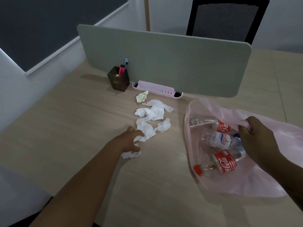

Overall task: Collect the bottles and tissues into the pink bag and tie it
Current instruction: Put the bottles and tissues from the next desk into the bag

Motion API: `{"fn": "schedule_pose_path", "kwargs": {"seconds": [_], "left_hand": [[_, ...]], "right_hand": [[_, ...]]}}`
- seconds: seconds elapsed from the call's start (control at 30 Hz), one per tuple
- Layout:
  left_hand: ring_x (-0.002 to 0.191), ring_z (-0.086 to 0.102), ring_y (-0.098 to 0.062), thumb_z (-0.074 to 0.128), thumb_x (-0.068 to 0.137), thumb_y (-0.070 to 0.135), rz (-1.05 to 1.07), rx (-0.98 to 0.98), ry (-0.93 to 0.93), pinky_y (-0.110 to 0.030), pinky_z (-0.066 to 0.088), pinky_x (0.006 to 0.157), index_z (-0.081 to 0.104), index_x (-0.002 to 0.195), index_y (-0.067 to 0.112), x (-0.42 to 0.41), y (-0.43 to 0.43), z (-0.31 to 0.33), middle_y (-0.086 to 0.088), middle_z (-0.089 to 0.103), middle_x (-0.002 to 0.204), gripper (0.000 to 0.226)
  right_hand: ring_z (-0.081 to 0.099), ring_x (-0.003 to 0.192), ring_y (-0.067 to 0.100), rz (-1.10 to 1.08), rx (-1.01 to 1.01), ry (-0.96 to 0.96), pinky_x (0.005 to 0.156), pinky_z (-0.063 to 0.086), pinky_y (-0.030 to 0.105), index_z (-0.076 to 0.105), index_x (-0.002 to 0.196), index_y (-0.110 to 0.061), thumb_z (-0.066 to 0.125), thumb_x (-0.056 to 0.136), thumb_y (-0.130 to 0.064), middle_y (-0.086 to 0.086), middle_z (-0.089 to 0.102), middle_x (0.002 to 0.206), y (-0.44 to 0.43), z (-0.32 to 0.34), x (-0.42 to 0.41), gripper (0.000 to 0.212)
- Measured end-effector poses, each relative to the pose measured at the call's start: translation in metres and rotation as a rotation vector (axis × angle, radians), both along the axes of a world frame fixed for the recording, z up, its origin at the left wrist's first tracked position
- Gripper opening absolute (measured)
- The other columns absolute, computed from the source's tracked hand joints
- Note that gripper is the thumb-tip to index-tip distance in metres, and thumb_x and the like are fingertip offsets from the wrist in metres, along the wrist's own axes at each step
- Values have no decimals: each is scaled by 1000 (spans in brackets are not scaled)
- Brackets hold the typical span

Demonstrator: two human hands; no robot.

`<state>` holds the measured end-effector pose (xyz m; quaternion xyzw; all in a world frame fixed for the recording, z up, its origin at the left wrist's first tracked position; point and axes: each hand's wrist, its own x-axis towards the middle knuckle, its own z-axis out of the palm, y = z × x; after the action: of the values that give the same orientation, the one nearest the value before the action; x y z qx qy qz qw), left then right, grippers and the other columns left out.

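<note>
A divider (164, 63) walls off the far side of the desk (65, 128). Against its foot stand a cup (118, 79) and a tray (155, 88), with a yellow wad (142, 96) just in front. Tissues (154, 113) are scattered mid-desk, and the left hand (131, 140) grips the nearest. A bare strip of wood runs between them and the bag (278, 145), giving a straight path to its mouth. The right hand (257, 136) holds that mouth up, facing left. Bottles (221, 141) crowd the inside. The desk's left side and near edge lie open.
</note>
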<state>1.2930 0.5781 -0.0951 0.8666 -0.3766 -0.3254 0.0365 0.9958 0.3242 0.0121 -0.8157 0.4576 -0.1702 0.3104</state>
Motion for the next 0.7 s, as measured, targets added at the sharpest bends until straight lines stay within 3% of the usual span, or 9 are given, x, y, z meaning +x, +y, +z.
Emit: {"fn": "schedule_pose_path", "kwargs": {"seconds": [0.1,0.17,0.23,0.3,0.37,0.5,0.6,0.7], "left_hand": [[104,62,-25,68,86,14,74,-158,-16,-24,42,77,67,103,20,-13,0,-5,-1,58,112,18],[95,63,-24,66,88,12,173,-236,-20,-24,43,74,69,88,20,-25,-3,-4,-6,68,106,9],[90,64,-22,67,88,13,269,-305,9,-26,46,75,72,92,10,-37,-11,2,-7,71,108,7],[82,63,-21,69,87,16,321,-399,64,-27,46,66,70,91,7,-52,-25,11,-9,72,98,10],[78,61,-18,70,87,18,282,-468,108,-25,43,60,70,91,9,-73,-45,28,-4,69,90,9],[85,63,-17,71,87,17,162,-587,162,-20,44,69,72,96,11,-117,-92,63,-3,72,97,11],[79,58,-9,72,87,14,122,-671,224,-6,38,63,69,92,16,-151,-133,84,0,69,95,6],[83,58,-10,72,90,18,168,-715,333,-13,41,65,67,96,19,-190,-173,99,1,66,97,8]], "right_hand": [[54,66,15,0,-8,-3,53,38,25,52,96,-7,40,100,-16,0,56,76,0,3,-4,15],[54,65,16,-2,-6,-18,53,37,25,52,96,-6,40,100,-16,4,57,77,1,8,-5,16],[53,65,16,-3,1,-36,52,37,26,51,94,-7,41,100,-15,4,56,76,2,12,-5,15],[55,66,20,-6,-35,-48,56,43,31,51,91,-6,42,99,-14,6,58,76,0,16,-9,15],[56,69,25,-37,-47,-55,64,47,37,51,90,-6,42,98,-15,7,58,75,-5,20,-15,15],[58,71,29,-103,-22,-66,67,51,44,50,90,-6,42,96,-18,12,58,76,-12,26,-29,16],[54,66,26,-125,-21,-72,62,47,38,49,88,-5,41,96,-17,10,54,71,-15,33,-41,16],[43,59,20,-147,-23,-120,54,34,32,45,82,-4,39,95,-11,7,47,65,-19,41,-55,15]]}}
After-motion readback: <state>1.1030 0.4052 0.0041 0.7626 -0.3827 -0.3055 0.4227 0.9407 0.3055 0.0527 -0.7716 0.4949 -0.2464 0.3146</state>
